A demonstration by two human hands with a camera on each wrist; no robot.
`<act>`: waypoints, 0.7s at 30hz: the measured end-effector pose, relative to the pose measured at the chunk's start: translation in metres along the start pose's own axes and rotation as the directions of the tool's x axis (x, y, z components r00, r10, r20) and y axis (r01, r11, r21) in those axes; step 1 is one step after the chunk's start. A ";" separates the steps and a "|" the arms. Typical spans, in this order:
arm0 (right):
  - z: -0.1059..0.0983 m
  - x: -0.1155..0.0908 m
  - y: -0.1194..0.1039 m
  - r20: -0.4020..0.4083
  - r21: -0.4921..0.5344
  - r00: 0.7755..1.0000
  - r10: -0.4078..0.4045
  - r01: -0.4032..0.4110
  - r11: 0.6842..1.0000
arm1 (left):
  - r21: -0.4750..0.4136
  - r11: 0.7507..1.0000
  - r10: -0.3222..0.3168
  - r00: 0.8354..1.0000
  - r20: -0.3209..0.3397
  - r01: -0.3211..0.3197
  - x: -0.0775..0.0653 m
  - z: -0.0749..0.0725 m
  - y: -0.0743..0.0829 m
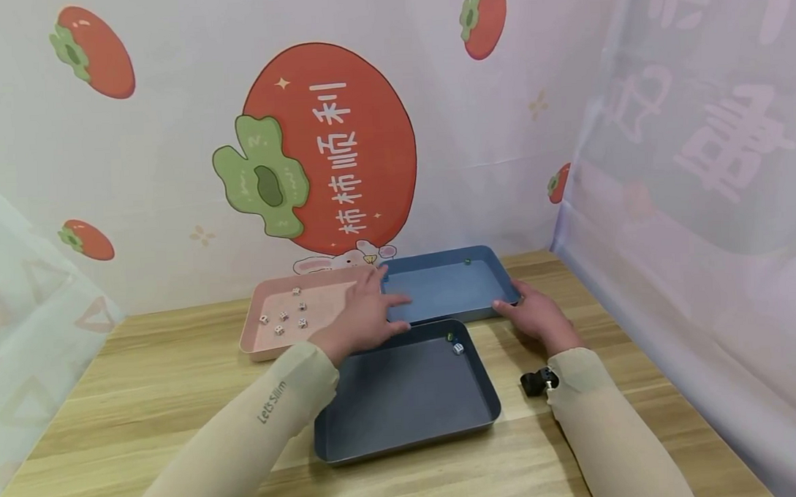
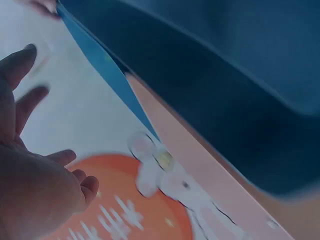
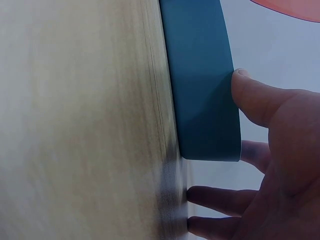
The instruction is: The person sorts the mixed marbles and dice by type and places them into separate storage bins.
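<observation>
In the head view my right hand holds the near right corner of the blue tray, the thumb at its rim and the fingers along its outer side. The right wrist view shows the thumb at the rim of that tray and two fingertips down at the table. My left hand reaches over where the pink tray and the blue one meet, fingers spread and grasping nothing. White dice lie in the pink tray. A small green marble-like piece lies in the blue tray's far right part.
Nearer me stands a dark grey tray with a white die and a small yellow-green piece in its far right corner. A black device sits at my right wrist. A printed backdrop rises behind the wooden table.
</observation>
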State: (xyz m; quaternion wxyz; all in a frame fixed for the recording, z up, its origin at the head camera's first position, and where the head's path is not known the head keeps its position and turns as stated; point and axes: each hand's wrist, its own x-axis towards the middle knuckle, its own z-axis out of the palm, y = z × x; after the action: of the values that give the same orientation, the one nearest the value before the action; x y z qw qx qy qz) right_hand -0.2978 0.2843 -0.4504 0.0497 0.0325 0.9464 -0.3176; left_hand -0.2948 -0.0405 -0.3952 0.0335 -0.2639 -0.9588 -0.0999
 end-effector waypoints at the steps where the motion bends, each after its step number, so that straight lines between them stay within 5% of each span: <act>1: 0.000 0.000 0.000 0.000 0.003 1.000 0.000 0.000 1.000 | -0.002 1.000 0.031 1.000 0.003 -0.031 0.000 0.002 0.006; 8: 0.002 0.003 0.000 -0.015 -0.011 1.000 -0.026 0.026 1.000 | 0.008 0.987 0.157 0.986 0.062 -0.158 0.002 0.019 0.040; 21: 0.001 0.003 0.003 -0.019 -0.025 1.000 -0.022 0.022 0.999 | 0.117 0.980 0.130 0.966 0.225 -0.159 0.007 0.048 0.067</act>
State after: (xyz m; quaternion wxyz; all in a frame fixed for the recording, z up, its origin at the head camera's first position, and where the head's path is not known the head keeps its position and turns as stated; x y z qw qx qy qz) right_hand -0.3008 0.2858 -0.4536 0.0376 0.0246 0.9510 -0.3060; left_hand -0.2672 0.0296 -0.4292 -0.0459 -0.3395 -0.9395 -0.0034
